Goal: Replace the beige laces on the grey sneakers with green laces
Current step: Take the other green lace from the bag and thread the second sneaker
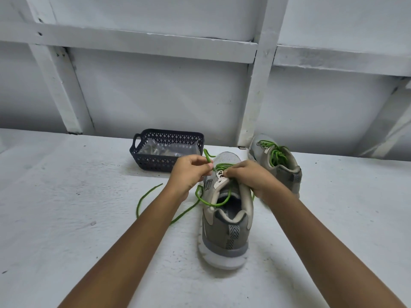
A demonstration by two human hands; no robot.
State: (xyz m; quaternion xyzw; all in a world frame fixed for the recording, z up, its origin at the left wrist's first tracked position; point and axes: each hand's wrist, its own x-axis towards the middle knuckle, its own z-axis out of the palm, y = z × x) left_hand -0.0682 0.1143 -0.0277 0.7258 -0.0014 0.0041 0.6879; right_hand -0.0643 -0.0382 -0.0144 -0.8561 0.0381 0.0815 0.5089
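A grey sneaker (224, 232) stands in the middle of the white surface, heel toward me, partly threaded with a green lace (151, 194). One long end of that lace trails left across the surface. My left hand (189, 172) pinches the lace near its tip at the shoe's left eyelets. My right hand (251, 176) grips the shoe's upper on the right side, fingertips at the eyelet flap. A second grey sneaker (282, 165) stands behind on the right, fully laced in green.
A dark plastic basket (144, 150) holding a clear bag with pale contents stands behind the shoe on the left. A white wall with wooden battens (255, 90) rises right behind the surface.
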